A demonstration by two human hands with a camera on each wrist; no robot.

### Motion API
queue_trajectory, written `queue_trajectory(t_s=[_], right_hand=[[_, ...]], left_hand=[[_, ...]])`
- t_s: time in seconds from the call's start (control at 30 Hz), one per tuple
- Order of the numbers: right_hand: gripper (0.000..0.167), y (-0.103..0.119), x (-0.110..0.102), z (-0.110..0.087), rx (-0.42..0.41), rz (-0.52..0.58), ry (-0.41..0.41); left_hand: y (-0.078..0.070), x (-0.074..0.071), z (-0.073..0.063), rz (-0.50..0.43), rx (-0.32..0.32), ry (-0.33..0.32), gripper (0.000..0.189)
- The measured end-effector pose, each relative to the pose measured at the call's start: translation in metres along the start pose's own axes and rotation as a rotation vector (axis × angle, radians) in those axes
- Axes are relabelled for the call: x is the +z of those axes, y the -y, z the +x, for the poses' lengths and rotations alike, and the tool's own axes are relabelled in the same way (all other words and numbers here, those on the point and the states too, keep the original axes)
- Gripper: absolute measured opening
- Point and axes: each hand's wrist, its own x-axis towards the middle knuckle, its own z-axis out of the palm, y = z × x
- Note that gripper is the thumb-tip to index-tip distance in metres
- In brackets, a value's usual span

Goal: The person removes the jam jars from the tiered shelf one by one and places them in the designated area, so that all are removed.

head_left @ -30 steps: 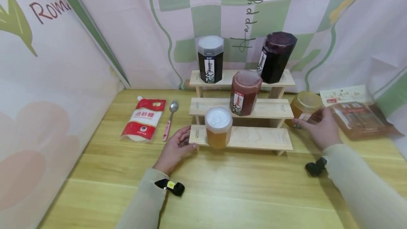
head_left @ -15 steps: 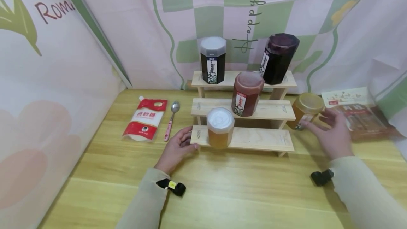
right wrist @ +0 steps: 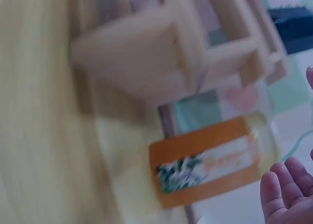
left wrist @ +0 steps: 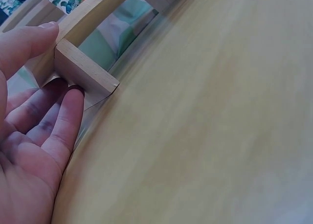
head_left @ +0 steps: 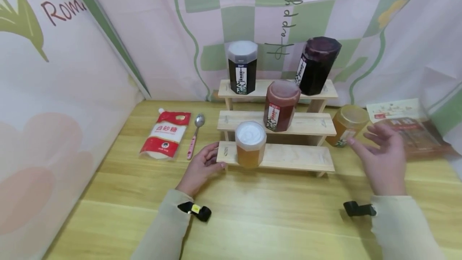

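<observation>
On the table [head_left: 270, 224], no visible shift in the rack [head_left: 299, 157], gripped at its lower left end by the left hand [head_left: 200, 167]. Backed off with the right hand [head_left: 386, 159], spread loosely and holding nothing (not even a touch, seemingly). Left the yellow jar [head_left: 344, 131] upright, just right of the rack: judged as a finished release, not a lift.

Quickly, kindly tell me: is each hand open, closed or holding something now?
Left hand: holding the wooden stand at its left end.
Right hand: open, empty, beside the amber jar.
</observation>
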Motion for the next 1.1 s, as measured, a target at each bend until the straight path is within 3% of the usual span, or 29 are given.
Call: queue_trajectory(t_s=[0.2,0.33,0.43,0.67,0.8,1.1], right_hand=[[0.072,0.019,0.011,-0.018,-0.111,0.221,0.031],[0.07,0.028,0.021,-0.031,-0.221,0.294,0.091],[0.07,0.032,0.025,-0.04,-0.29,0.268,0.14],[0.066,0.035,0.035,-0.049,-0.357,0.274,0.249],[0.06,0.033,0.043,-0.051,-0.416,0.209,0.313],[0.06,0.032,0.064,-0.058,-0.483,0.045,0.363]], left_hand=[[0.0,0.001,0.0,0.0,-0.006,-0.006,0.07],[-0.001,0.0,0.0,0.004,-0.014,-0.007,0.07],[-0.002,0.001,0.0,0.003,-0.015,-0.003,0.07],[-0.003,0.002,0.0,0.008,-0.008,-0.005,0.068],[-0.006,0.003,-0.001,0.0,-0.005,-0.01,0.069],[-0.006,0.004,-0.002,0.007,-0.014,-0.026,0.07]])
